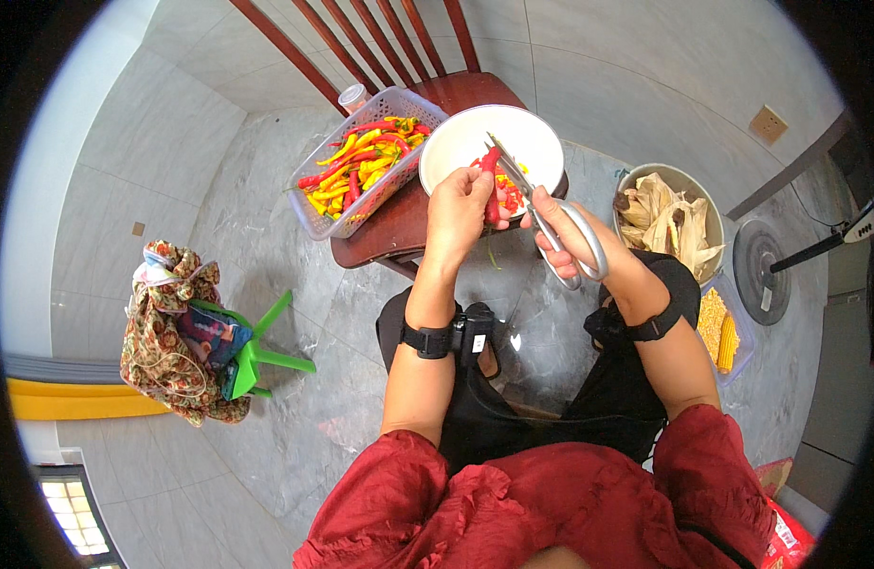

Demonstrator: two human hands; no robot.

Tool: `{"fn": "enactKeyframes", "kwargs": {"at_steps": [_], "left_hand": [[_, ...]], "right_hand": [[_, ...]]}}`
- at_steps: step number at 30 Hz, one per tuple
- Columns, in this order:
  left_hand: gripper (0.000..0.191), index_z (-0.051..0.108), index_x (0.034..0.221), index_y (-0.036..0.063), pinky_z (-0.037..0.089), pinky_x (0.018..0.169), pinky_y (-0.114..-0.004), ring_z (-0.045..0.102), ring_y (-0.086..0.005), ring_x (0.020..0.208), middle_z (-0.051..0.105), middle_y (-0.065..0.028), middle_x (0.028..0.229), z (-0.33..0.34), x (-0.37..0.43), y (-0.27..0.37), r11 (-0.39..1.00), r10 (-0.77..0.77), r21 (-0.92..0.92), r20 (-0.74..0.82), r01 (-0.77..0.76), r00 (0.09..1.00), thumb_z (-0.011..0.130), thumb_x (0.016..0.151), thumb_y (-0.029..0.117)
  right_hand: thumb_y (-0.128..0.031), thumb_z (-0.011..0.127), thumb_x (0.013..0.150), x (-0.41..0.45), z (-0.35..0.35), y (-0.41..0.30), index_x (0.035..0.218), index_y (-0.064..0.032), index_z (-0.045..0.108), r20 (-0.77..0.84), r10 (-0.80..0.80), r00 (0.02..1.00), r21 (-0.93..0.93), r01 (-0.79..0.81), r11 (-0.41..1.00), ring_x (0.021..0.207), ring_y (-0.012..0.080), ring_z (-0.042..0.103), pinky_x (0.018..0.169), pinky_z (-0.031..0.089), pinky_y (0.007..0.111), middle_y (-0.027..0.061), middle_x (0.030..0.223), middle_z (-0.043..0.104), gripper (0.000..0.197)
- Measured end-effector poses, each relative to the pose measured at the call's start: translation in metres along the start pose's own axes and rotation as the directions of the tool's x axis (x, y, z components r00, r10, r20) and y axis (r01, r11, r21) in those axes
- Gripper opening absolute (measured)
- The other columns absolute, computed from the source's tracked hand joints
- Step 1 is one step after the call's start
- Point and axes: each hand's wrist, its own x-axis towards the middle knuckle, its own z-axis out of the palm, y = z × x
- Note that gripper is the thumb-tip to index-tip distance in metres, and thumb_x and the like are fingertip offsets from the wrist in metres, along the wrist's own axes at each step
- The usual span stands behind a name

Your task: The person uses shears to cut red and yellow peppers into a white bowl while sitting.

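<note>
My left hand (459,208) pinches a red chili pepper (491,171) over the near edge of a white bowl (454,135). Grey-handled scissors (566,238) are in my right hand (566,231), their blades slightly apart and reaching up beside the pepper's top end. Whether the blades touch the pepper is hard to tell. Cut red and yellow pepper pieces (510,195) lie in the bowl, partly hidden by my hands. To the left, a purple plastic basket (316,213) holds several whole red and yellow chili peppers (365,160). Basket and bowl both rest on a brown wooden chair (380,235).
A lidded plastic jar (353,97) stands behind the basket. Right of my knee are a bucket of corn husks (671,217) and a plastic basket (744,341) with corn kernels and a cob. A round stand base (760,274) is beyond. Leftward, a green stool (248,363) bears floral cloth (163,341).
</note>
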Motion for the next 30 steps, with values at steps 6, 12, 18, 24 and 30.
{"fn": "enactKeyframes", "kwargs": {"at_steps": [6, 12, 18, 24, 30], "left_hand": [[0.023, 0.057, 0.093, -0.0043, 0.052, 0.046, -0.025, 0.061, -0.014, 0.054, 0.064, -0.0096, 0.075, 0.001, -0.005, 0.004, 0.997, -0.075, 0.036, 0.033, 0.074, 0.997, 0.054, 0.095, 0.019], [0.026, 0.058, 0.087, -0.0018, 0.047, 0.041, -0.023, 0.058, -0.0121, 0.048, 0.063, -0.0071, 0.069, 0.006, -0.007, 0.005, 0.994, -0.055, 0.099, 0.016, 0.053, 0.998, 0.056, 0.094, 0.023], [0.026, 0.058, 0.085, -0.0006, 0.045, 0.04, -0.022, 0.057, -0.0106, 0.048, 0.062, -0.006, 0.068, 0.006, -0.008, 0.006, 0.994, -0.026, 0.107, 0.026, 0.024, 0.999, 0.057, 0.094, 0.024], [0.026, 0.058, 0.083, 0.0001, 0.044, 0.04, -0.022, 0.056, -0.0109, 0.047, 0.063, -0.0062, 0.068, -0.001, -0.007, 0.006, 0.995, -0.044, 0.088, 0.014, 0.043, 0.999, 0.056, 0.094, 0.024], [0.027, 0.059, 0.082, 0.001, 0.043, 0.039, -0.022, 0.055, -0.0113, 0.046, 0.064, -0.0077, 0.07, -0.007, -0.004, 0.005, 0.998, -0.059, 0.022, 0.024, 0.058, 0.998, 0.056, 0.094, 0.025]], "right_hand": [[-0.067, 0.043, 0.088, 0.001, 0.002, 0.0, 0.099, -0.0009, 0.05, -0.059, -0.042, 0.997, -0.012, 0.041, 0.999, 0.039, 0.0039, 0.032, 0.033, 0.028, 0.021, -0.0024, 0.059, 0.04, 0.067], [-0.066, 0.044, 0.088, 0.001, 0.005, -0.001, 0.099, -0.0004, 0.05, -0.074, -0.028, 0.997, -0.03, 0.026, 0.999, 0.039, 0.0045, 0.033, 0.033, 0.028, 0.021, -0.0023, 0.059, 0.04, 0.067], [-0.066, 0.044, 0.087, 0.0, 0.008, 0.0, 0.098, -0.0004, 0.051, -0.079, -0.063, 0.995, -0.087, 0.056, 0.995, 0.039, 0.0045, 0.035, 0.033, 0.029, 0.021, -0.0023, 0.058, 0.04, 0.067], [-0.066, 0.043, 0.088, 0.0, 0.007, 0.001, 0.098, -0.0016, 0.051, -0.077, -0.034, 0.996, -0.073, 0.029, 0.997, 0.039, 0.0045, 0.036, 0.033, 0.03, 0.021, -0.002, 0.059, 0.04, 0.066], [-0.068, 0.039, 0.088, 0.002, 0.002, 0.003, 0.102, -0.0021, 0.05, -0.021, 0.004, 1.0, -0.013, -0.004, 1.0, 0.041, 0.0044, 0.036, 0.034, 0.031, 0.021, -0.0006, 0.063, 0.041, 0.068]]}}
